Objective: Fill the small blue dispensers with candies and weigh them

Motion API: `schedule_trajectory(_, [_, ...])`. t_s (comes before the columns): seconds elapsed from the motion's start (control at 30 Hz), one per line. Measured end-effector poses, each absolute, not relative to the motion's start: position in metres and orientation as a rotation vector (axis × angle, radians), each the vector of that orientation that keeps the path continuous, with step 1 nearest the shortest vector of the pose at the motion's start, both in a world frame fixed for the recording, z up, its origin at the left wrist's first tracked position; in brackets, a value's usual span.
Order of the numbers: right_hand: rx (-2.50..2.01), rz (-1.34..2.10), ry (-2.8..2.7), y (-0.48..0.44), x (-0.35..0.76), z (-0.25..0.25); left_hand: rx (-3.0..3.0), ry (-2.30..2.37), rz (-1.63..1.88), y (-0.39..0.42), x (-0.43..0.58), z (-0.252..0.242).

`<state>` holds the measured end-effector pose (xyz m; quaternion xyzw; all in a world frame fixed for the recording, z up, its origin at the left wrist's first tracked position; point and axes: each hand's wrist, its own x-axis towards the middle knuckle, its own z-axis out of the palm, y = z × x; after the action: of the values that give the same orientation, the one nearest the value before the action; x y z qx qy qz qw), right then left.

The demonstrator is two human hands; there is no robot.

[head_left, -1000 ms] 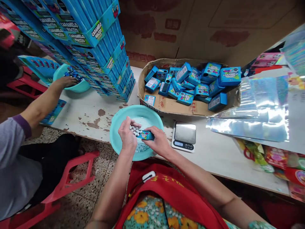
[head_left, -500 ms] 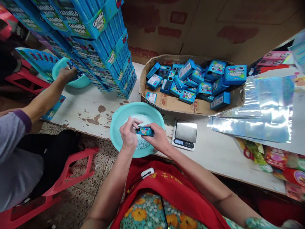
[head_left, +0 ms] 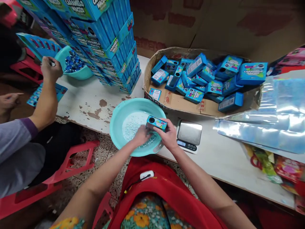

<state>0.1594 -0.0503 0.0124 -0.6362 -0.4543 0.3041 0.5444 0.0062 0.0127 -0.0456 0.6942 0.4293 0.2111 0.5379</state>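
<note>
My right hand [head_left: 168, 135] grips a small blue candy box [head_left: 156, 122], a dark round hole showing at its left end, above the right side of a turquoise basin [head_left: 116, 127]. Small pale candies [head_left: 131, 125] and white powder lie in the basin. Down among the candies is my left hand [head_left: 142, 136], just below and left of the box. Its fingers are blurred and partly hidden, so whether they hold anything cannot be told. To the right of my right hand, a small digital scale [head_left: 190, 132] rests on the table.
A cut-down cardboard carton [head_left: 183, 106] holds many blue boxes behind the basin. Tall stacks of blue boxes [head_left: 111, 47] stand at the back left. Shiny film sheets [head_left: 252, 133] lie right. A co-worker's hand [head_left: 51, 68] is beside another basin [head_left: 82, 73] of blue-wrapped candies.
My left hand has left the box and gone down into the candies. My right hand has moved the box right and slightly up. The co-worker's hand has come out of the other basin.
</note>
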Motion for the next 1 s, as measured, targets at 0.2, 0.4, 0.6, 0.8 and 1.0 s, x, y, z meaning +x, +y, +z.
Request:
schedule_trajectory(0.2, [-1.547,0.592,-1.104,-0.048,0.145,-0.009,2.118,0.756,-0.083,0.0,0.001,-0.042])
schedule_trajectory(0.4, [-1.566,0.571,-1.093,-0.049,0.145,-0.007,2.215,1.157,-0.29,0.012,-0.052,-0.018])
schedule_trajectory(0.6, [-1.519,0.541,-1.076,-0.052,0.141,-0.01,1.704,1.524,-0.229,-0.014,-0.005,-0.029])
schedule_trajectory(0.8, [-1.543,0.547,-1.06,-0.051,0.139,-0.009,1.146,1.378,0.208,-0.024,0.034,-0.056])
schedule_trajectory(1.0, [-1.569,0.594,-1.066,-0.052,0.146,0.013,0.771,1.199,0.382,-0.005,0.005,-0.042])
